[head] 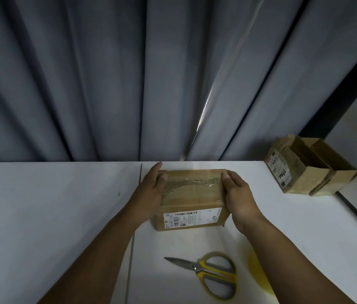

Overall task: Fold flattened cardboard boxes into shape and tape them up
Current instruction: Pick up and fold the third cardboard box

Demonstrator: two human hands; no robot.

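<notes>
In the head view, the cardboard box [191, 199] is sitting on the white table [63, 205], its long axis running left to right. The left hand [151, 194] and right hand [239, 198] are gripping its opposite short ends, both equally near, with thumbs pressing the clear tape [193, 183] on top.

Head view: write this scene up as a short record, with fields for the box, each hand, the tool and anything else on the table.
box: closed, on table, clear tape across top, label on near face
left hand: grips box's left end
right hand: grips box's right end
scissors: shut, nearer the person, blades pointing left
second box: far right, top open
</notes>
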